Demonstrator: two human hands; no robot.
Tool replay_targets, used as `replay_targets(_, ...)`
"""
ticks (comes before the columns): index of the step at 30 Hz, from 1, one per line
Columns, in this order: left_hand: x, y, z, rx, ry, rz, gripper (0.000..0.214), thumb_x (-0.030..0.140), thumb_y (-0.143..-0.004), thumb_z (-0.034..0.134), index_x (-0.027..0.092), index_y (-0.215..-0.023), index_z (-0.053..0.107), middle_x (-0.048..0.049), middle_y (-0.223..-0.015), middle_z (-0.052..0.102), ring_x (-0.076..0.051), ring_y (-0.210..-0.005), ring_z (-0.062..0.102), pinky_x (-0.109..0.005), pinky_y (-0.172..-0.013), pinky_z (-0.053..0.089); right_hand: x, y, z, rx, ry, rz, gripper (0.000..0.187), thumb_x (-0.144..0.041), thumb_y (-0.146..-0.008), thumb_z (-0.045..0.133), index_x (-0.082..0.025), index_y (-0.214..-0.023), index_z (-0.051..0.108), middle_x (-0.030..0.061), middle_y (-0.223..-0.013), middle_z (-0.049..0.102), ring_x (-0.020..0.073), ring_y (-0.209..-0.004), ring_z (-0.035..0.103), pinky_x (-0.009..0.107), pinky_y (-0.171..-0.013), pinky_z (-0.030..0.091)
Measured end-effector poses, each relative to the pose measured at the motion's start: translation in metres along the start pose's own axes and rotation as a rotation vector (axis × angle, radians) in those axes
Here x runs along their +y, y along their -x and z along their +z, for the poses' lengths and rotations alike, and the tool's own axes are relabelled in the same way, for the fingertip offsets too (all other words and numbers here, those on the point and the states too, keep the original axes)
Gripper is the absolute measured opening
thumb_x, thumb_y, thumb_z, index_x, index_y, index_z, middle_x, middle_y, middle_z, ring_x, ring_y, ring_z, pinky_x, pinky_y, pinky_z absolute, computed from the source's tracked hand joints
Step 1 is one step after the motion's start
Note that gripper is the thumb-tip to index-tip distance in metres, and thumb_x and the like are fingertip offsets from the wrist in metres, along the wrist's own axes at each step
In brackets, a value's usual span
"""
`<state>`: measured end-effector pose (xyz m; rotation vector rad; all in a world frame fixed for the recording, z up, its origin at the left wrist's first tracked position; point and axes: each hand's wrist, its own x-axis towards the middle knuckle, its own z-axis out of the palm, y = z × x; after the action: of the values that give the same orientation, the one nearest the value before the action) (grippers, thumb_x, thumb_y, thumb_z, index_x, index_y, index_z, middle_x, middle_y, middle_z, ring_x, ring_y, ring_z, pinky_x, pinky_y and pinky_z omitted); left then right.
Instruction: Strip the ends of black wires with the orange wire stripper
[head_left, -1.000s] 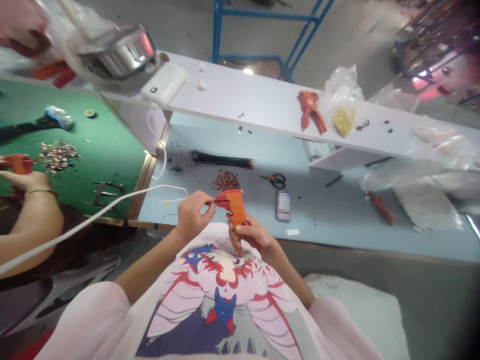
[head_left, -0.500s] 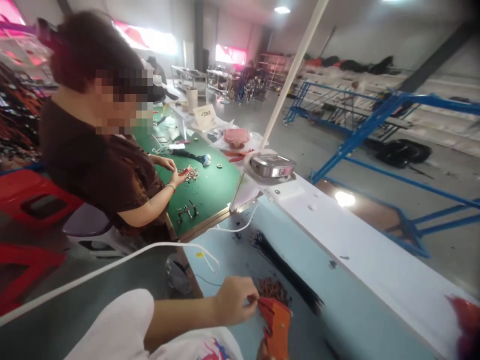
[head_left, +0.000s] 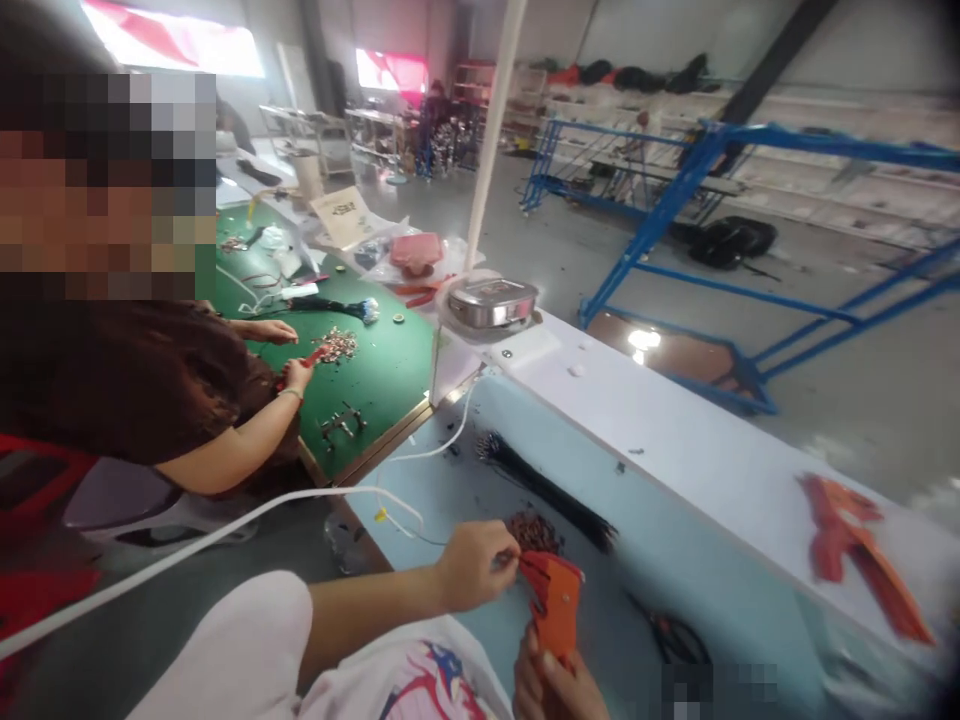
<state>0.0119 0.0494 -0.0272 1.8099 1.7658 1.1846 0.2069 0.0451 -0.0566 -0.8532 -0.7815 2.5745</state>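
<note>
My left hand [head_left: 480, 565] is closed, pinching a thin dark wire [head_left: 527, 564] at the jaws of an orange-red wire stripper [head_left: 559, 600]. Wrapped round the handles of that stripper is my right hand [head_left: 555, 680], low in the view. Just beyond the jaws lies a heap of small copper-brown pieces [head_left: 534, 530] on the light blue worktop [head_left: 450, 500]. A long bundle of black wires [head_left: 555, 490] rests behind the heap. Dark-handled scissors [head_left: 679, 638] lie to the right of my right hand.
A second red-orange wire stripper [head_left: 862, 550] lies on the white ledge [head_left: 675, 470], with a metal box [head_left: 491, 300] at its far end. A white cable [head_left: 225, 530] crosses on the left. A co-worker [head_left: 225, 400] works at the green table [head_left: 390, 375].
The view has swung right, bringing the scissors and second stripper into sight. My hands stay at the stripper, with more of my right hand showing. The co-worker's hands have moved apart.
</note>
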Motion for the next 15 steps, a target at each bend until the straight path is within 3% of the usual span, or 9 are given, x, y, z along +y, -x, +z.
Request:
replay_targets(6, 0.004, -0.002, -0.002, -0.113, -0.010, 0.012, 0.010, 0.019, -0.080, 0.051, 0.019, -0.077, 0.061, -0.0006, -0.068, 0.059, -0.011, -0.063, 0.055, -0.022, -0.061, 0.040, -0.007, 0.011, 0.033, 0.098, -0.102, -0.105, 0.033, -0.041, -0.069, 0.070, -0.019, -0.074, 0.046, -0.0072, -0.053, 0.037, 0.0060, -0.040, 0.033, 0.021, -0.040, 0.038)
replay_targets(9, -0.001, -0.002, 0.000, -0.128, -0.004, 0.012, 0.011, 0.021, -0.082, 0.051, 0.017, -0.078, 0.061, -0.0006, -0.067, 0.057, -0.011, -0.062, 0.052, -0.022, -0.061, 0.040, -0.009, 0.010, 0.032, 0.060, -0.142, -0.085, 0.034, -0.039, -0.068, 0.071, -0.019, -0.071, 0.044, -0.0081, -0.052, 0.036, 0.0056, -0.039, 0.032, 0.020, -0.040, 0.038)
replay_targets(13, -0.008, 0.001, 0.005, -0.171, 0.004, -0.002, 0.013, 0.023, -0.082, 0.051, 0.017, -0.077, 0.061, -0.0004, -0.067, 0.056, -0.012, -0.062, 0.051, -0.023, -0.061, 0.039, 0.003, 0.004, 0.025, 0.048, -0.209, -0.096, 0.035, -0.036, -0.076, 0.064, -0.020, -0.064, 0.035, -0.0110, -0.047, 0.026, 0.0033, -0.035, 0.015, 0.015, -0.032, 0.024)
replay_targets(15, -0.010, 0.004, 0.007, -0.181, 0.008, -0.018, 0.013, 0.024, -0.082, 0.051, 0.016, -0.076, 0.061, -0.0007, -0.068, 0.057, -0.012, -0.063, 0.051, -0.023, -0.062, 0.039, 0.009, 0.002, 0.023, 0.047, -0.226, -0.099, 0.032, -0.039, -0.075, 0.062, -0.020, -0.068, 0.038, -0.0102, -0.049, 0.030, 0.0041, -0.036, 0.021, 0.017, -0.034, 0.030)
